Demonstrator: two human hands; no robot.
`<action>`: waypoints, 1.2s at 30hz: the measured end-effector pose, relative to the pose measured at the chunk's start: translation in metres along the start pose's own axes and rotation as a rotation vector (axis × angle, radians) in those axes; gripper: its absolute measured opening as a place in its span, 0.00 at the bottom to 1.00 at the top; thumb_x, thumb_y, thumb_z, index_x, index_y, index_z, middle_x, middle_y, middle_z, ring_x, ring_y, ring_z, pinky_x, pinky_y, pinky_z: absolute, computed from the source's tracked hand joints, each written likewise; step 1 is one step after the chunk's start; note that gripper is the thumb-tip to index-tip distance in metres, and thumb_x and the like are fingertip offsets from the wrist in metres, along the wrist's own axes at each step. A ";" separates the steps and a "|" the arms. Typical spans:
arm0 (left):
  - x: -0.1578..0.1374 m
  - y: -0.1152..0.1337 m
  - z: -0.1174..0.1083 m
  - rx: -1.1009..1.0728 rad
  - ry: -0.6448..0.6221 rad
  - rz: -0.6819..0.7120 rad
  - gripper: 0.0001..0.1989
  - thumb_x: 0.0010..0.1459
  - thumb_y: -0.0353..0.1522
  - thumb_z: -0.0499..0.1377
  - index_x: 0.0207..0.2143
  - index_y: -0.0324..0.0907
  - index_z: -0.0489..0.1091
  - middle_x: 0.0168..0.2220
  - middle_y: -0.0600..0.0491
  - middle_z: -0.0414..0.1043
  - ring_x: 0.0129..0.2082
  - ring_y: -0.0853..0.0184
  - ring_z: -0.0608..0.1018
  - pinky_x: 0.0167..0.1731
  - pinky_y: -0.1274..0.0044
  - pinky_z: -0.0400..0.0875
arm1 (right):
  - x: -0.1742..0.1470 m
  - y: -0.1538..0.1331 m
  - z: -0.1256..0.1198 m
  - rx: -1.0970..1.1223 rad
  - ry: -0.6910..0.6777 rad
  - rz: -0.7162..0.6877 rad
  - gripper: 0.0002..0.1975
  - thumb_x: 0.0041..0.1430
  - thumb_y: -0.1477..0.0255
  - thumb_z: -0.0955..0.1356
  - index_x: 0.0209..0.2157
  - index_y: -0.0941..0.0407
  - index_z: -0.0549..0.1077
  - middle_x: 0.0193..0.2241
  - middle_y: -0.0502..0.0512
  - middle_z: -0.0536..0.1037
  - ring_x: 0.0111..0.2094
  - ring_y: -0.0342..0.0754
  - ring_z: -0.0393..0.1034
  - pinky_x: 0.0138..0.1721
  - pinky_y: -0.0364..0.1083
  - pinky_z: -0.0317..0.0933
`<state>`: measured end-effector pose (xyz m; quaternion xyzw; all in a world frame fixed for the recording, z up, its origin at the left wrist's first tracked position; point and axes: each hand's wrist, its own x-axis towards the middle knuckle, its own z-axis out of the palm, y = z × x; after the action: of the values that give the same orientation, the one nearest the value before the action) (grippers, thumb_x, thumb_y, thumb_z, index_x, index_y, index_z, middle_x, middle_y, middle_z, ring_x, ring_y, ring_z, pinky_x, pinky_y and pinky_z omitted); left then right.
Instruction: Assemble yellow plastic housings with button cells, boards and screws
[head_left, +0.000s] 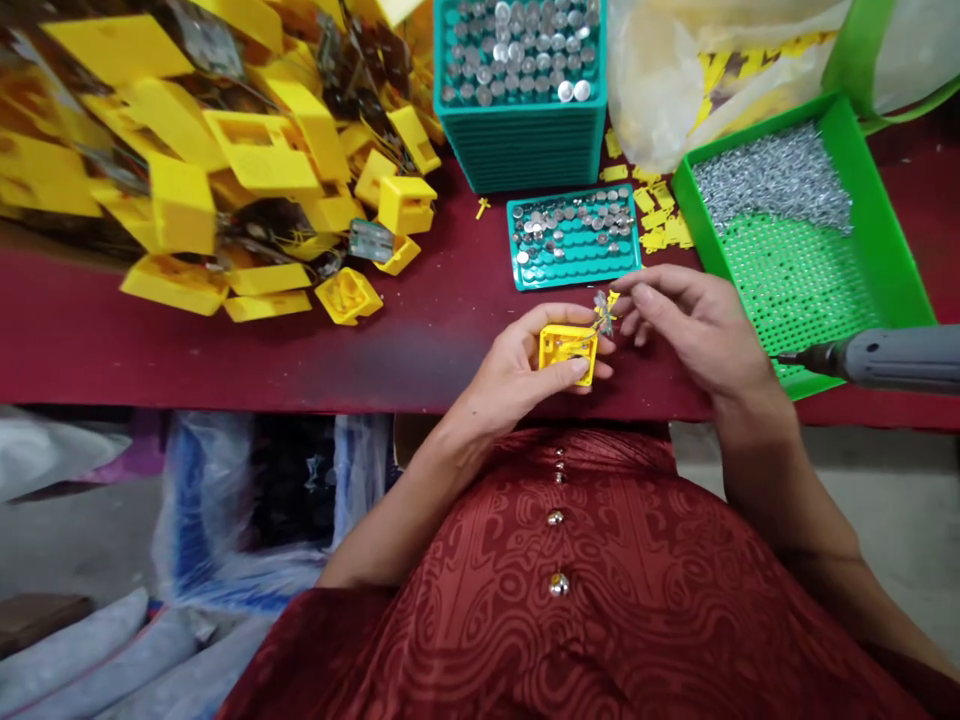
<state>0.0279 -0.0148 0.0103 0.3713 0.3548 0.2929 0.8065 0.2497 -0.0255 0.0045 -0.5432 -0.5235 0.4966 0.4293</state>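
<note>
Left hand (517,365) clasps the yellow casing (562,346) open side up, presumably baring its inside, while the right hand (697,320) curls beside the wired piece (603,314), grip unclear.

The small square yellow box (561,345) had its hollow side up, on the near side of the tray (589,265); a greyish wired piece (602,316) stood between them.

Yellow case (553,343) partly hidden by left hand (514,368), grey tool (904,358) cut off right
</note>
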 end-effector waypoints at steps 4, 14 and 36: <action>-0.002 0.005 -0.001 -0.130 -0.027 -0.075 0.24 0.55 0.34 0.77 0.50 0.43 0.72 0.45 0.50 0.86 0.40 0.62 0.89 0.32 0.81 0.80 | 0.011 -0.001 -0.006 0.165 -0.216 0.098 0.22 0.63 0.52 0.77 0.50 0.53 0.82 0.43 0.53 0.85 0.31 0.39 0.75 0.32 0.41 0.73; -0.001 0.009 -0.005 -0.223 -0.035 -0.134 0.25 0.51 0.31 0.77 0.48 0.43 0.71 0.42 0.51 0.87 0.38 0.64 0.89 0.28 0.83 0.78 | 0.018 -0.015 0.010 0.428 -0.295 0.309 0.28 0.57 0.46 0.79 0.41 0.58 0.80 0.31 0.50 0.80 0.27 0.37 0.72 0.28 0.38 0.67; -0.006 0.018 -0.005 0.178 0.064 -0.051 0.22 0.58 0.38 0.70 0.52 0.43 0.70 0.39 0.52 0.82 0.32 0.68 0.85 0.26 0.83 0.73 | 0.024 -0.027 0.017 -0.038 -0.121 0.009 0.30 0.63 0.40 0.72 0.38 0.55 0.82 0.30 0.51 0.79 0.30 0.40 0.70 0.34 0.43 0.68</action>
<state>0.0161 -0.0073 0.0248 0.4227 0.4143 0.2514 0.7659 0.2276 -0.0005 0.0271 -0.5225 -0.5554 0.5204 0.3842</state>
